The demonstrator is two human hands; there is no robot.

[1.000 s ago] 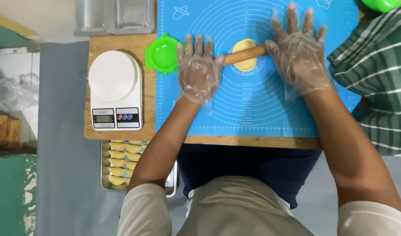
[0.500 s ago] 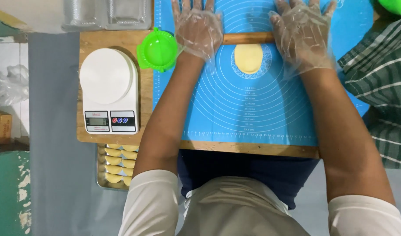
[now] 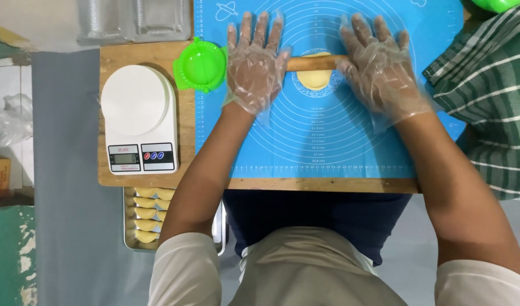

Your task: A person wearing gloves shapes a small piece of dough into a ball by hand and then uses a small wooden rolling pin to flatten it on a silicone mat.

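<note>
Both my hands wear clear plastic gloves and press flat on a wooden rolling pin (image 3: 312,63) lying across a round piece of yellow dough (image 3: 315,79). My left hand (image 3: 255,61) covers the pin's left end with fingers spread. My right hand (image 3: 380,67) covers the right end the same way. The dough rests on a blue silicone mat (image 3: 328,136) printed with circles, which lies on a wooden board (image 3: 322,185).
A green round dumpling press (image 3: 199,64) sits left of my left hand. A white kitchen scale (image 3: 139,118) stands on the board's left. A metal tray of filled yellow pastries (image 3: 148,216) lies below it. A person in a green striped sleeve (image 3: 489,96) is at right.
The rolling pin rolled away past the dough, then came back toward me onto it, with both hands riding on it.
</note>
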